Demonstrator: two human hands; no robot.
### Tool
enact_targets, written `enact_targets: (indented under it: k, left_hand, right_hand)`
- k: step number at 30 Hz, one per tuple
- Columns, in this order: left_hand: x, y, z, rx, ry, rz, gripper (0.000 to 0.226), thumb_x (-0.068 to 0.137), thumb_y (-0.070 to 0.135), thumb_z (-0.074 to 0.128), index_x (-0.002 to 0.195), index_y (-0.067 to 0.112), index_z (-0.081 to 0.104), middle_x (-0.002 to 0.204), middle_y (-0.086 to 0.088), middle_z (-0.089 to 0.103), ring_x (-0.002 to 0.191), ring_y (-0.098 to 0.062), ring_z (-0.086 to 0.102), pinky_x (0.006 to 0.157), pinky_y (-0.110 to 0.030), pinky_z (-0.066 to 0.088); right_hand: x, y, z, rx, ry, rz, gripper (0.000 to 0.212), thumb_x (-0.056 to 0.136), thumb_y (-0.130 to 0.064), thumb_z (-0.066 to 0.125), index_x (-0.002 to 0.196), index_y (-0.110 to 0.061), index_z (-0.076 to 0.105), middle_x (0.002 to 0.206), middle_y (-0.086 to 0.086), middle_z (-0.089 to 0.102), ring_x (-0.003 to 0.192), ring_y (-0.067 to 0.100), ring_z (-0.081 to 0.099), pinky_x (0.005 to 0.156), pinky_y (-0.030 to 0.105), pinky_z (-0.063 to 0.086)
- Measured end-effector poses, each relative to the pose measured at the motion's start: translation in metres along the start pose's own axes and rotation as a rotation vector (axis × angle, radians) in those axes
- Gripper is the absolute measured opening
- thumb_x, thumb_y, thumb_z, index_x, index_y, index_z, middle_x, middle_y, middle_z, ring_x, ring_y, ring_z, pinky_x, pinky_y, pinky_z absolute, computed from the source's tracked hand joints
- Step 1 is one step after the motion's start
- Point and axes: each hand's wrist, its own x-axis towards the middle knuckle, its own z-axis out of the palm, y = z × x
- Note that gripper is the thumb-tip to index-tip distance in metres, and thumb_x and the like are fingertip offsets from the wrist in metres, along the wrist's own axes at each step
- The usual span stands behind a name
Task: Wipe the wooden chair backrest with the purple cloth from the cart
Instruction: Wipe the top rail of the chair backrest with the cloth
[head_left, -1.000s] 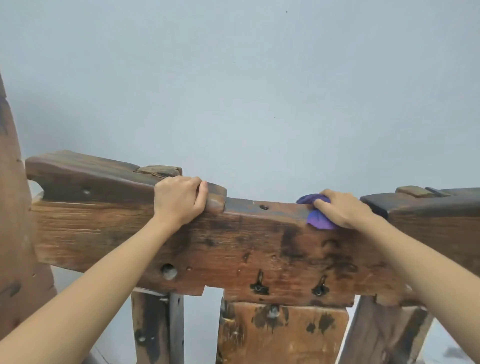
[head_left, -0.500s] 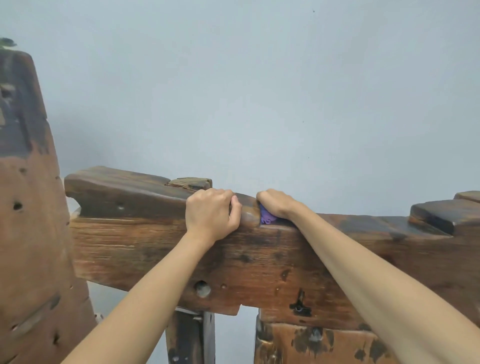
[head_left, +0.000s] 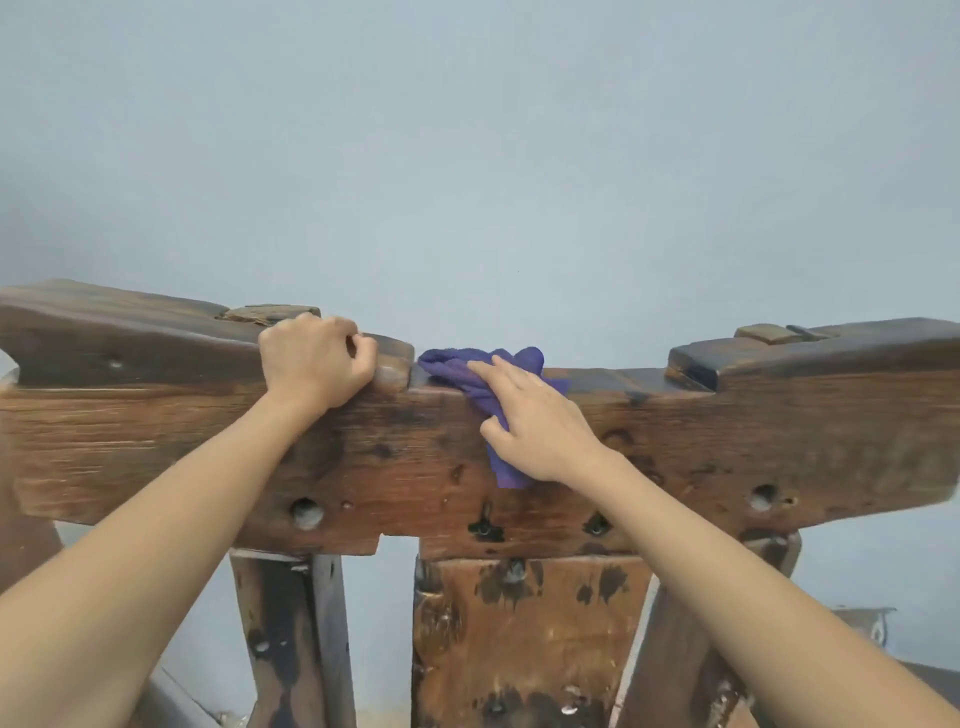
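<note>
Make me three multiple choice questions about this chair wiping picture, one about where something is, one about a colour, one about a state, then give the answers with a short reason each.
1. Where does the cloth lie?
A. Draped over the top edge of the backrest
B. On the floor
C. Hung on the wall

2. What colour is the cloth?
A. Yellow
B. Purple
C. White

3. What is the left hand doing?
A. Hanging free in the air
B. Holding the cloth
C. Gripping the top of the backrest

Answers: 1 A, the cloth folds over the top edge and down the front face under the right hand. 2 B, it is plainly purple against the brown wood. 3 C, its fingers curl over the raised wooden block, with no cloth in it.
</note>
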Motion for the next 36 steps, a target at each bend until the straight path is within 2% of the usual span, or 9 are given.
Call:
enact_targets:
  k: [4, 9, 14, 17, 21, 23, 26, 31, 36]
  left_hand:
    - [0.019, 0.036, -0.010, 0.072, -0.103, -0.041, 0.040, 0.086, 0.033, 0.048, 0.080, 0.001, 0.071, 0.078, -0.025, 0.067, 0.071, -0.040, 0.065, 0.060, -0.031, 0.034]
    - [-0.002, 0.130, 0.001, -0.045, -0.199, 0.149, 0.034, 0.090, 0.033, 0.045, 0.071, 0.009, 0.060, 0.081, -0.021, 0.070, 0.072, -0.036, 0.060, 0.064, -0.034, 0.035]
    - [-0.013, 0.216, 0.023, -0.242, -0.439, 0.247, 0.039, 0.101, 0.042, 0.033, 0.105, 0.009, 0.052, 0.111, -0.021, 0.064, 0.110, -0.039, 0.056, 0.086, -0.045, 0.045]
    - [-0.004, 0.247, 0.028, -0.307, -0.529, 0.259, 0.040, 0.102, 0.047, 0.027, 0.105, 0.012, 0.046, 0.115, -0.022, 0.063, 0.110, -0.038, 0.055, 0.092, -0.048, 0.045]
    - [0.002, 0.275, 0.043, -0.289, -0.482, 0.217, 0.043, 0.097, 0.055, 0.027, 0.097, 0.015, 0.043, 0.105, -0.016, 0.069, 0.096, -0.035, 0.062, 0.081, -0.044, 0.048]
    - [0.005, 0.278, 0.050, -0.259, -0.467, 0.179, 0.049, 0.093, 0.061, 0.028, 0.104, 0.018, 0.048, 0.109, -0.013, 0.070, 0.098, -0.034, 0.062, 0.080, -0.044, 0.046]
    - [0.011, 0.276, 0.054, -0.192, -0.614, 0.148, 0.065, 0.092, 0.069, 0.024, 0.133, 0.025, 0.050, 0.133, -0.008, 0.065, 0.121, -0.033, 0.058, 0.092, -0.046, 0.043]
    - [0.008, 0.280, 0.057, -0.171, -0.569, 0.141, 0.065, 0.089, 0.070, 0.021, 0.120, 0.031, 0.061, 0.123, -0.005, 0.068, 0.112, -0.030, 0.060, 0.083, -0.042, 0.045]
    - [0.009, 0.288, 0.053, -0.141, -0.541, 0.088, 0.057, 0.090, 0.066, 0.026, 0.118, 0.033, 0.062, 0.121, -0.004, 0.068, 0.110, -0.031, 0.061, 0.076, -0.040, 0.041]
  right_hand:
    - [-0.041, 0.035, -0.009, -0.130, 0.021, 0.036, 0.073, 0.096, -0.019, 0.049, 0.161, -0.022, 0.019, 0.168, 0.007, 0.021, 0.155, 0.023, 0.019, 0.124, 0.036, 0.019]
    - [-0.082, 0.102, -0.023, -0.143, 0.075, 0.049, 0.082, 0.089, -0.004, 0.051, 0.162, -0.023, 0.019, 0.169, 0.003, 0.019, 0.157, 0.021, 0.014, 0.126, 0.039, 0.019]
    - [-0.133, 0.189, -0.023, -0.162, 0.088, 0.002, 0.098, 0.091, 0.006, 0.052, 0.162, -0.036, -0.001, 0.171, -0.007, -0.008, 0.157, 0.014, -0.010, 0.125, 0.038, 0.004]
    - [-0.171, 0.243, -0.023, -0.356, 0.062, -0.010, 0.103, 0.088, -0.001, 0.064, 0.159, -0.036, -0.002, 0.169, -0.005, -0.002, 0.156, 0.022, -0.001, 0.123, 0.042, 0.009]
    - [-0.219, 0.320, -0.027, -0.371, 0.126, 0.183, 0.088, 0.092, -0.009, 0.066, 0.156, -0.027, 0.008, 0.164, -0.003, 0.003, 0.155, 0.028, 0.018, 0.122, 0.045, 0.018]
    - [-0.235, 0.353, -0.035, -0.286, 0.162, 0.357, 0.076, 0.101, -0.017, 0.056, 0.158, -0.024, 0.006, 0.164, -0.004, -0.003, 0.156, 0.028, 0.014, 0.124, 0.047, 0.015]
    - [-0.244, 0.383, -0.052, 0.036, 0.298, 0.593, 0.075, 0.106, -0.023, 0.047, 0.163, -0.021, -0.003, 0.171, 0.001, -0.002, 0.157, 0.024, 0.005, 0.127, 0.049, 0.011]
    - [-0.235, 0.421, -0.101, 0.492, 0.594, 0.830, 0.072, 0.109, -0.032, 0.039, 0.159, -0.036, -0.013, 0.171, 0.000, 0.006, 0.156, 0.027, 0.015, 0.126, 0.045, 0.016]
    - [-0.202, 0.423, -0.116, 0.661, 0.885, 0.883, 0.065, 0.108, -0.028, 0.037, 0.162, -0.035, 0.000, 0.171, -0.005, 0.002, 0.157, 0.019, 0.009, 0.127, 0.045, 0.012]
